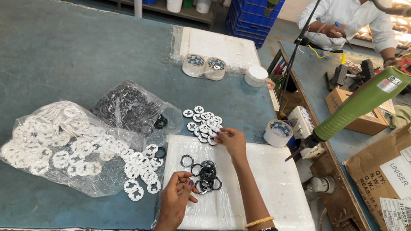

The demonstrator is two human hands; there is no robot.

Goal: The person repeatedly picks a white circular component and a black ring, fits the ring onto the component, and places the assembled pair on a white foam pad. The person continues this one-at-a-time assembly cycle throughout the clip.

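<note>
My right hand (pixel 232 140) reaches forward to a small pile of white round discs (pixel 203 122) on the blue table, its fingertips closed on a disc at the pile's near edge. My left hand (pixel 177 197) hovers over the white foam sheet (pixel 275 191) near the front edge. Its fingers are pinched together, and whether something small sits between them is unclear. A cluster of black rings (pixel 206 172) lies on the sheet between the two hands.
On the left lie a clear bag of white discs (pixel 57 145) and a bag of black rings (pixel 131 105). Tape rolls (pixel 203 67), a white tub (pixel 256 75) and another tape roll (pixel 278 133) stand beyond. A green power screwdriver (pixel 362 101) hangs at right above cardboard boxes (pixel 407 183). Another person (pixel 348 14) works at the far bench.
</note>
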